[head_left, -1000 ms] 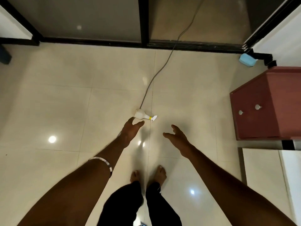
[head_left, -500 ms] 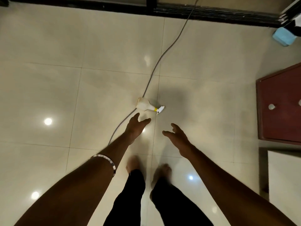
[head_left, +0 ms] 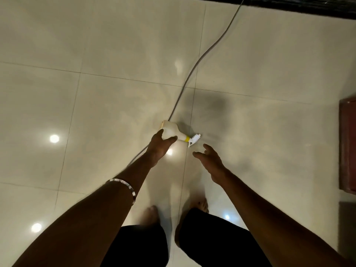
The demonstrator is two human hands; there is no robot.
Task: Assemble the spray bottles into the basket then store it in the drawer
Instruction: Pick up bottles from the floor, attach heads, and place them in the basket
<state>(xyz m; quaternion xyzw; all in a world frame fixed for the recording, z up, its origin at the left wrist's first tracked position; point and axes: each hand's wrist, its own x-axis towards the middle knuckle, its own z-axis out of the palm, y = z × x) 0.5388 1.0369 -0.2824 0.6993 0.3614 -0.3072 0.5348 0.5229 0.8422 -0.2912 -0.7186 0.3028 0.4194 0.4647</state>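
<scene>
The spray bottle (head_left: pixel 174 133) lay on its side under the left hand (head_left: pixel 159 146), nozzle pointing toward the right hand (head_left: pixel 209 159); left fingers curled around it; right spread, empty, just beside.

The floor here is laid in large glossy cream ceramic tiles (head_left: pixel 107 45), their thin dark grout lines crossing near the middle of the room. The polish picks up round white reflections of ceiling lamps (head_left: pixel 54 138) on the left side and lower down. A thin grey cable (head_left: pixel 200 60) trails across the tiles from the far edge toward the centre. Along the far top right runs a dark, black-toned threshold strip (head_left: pixel 300 5). At the right edge stands a reddish-brown wooden cabinet (head_left: pixel 347 143), only its side showing. The lighting is dim and warm, with a soft shadow pooled on the tiles.
</scene>
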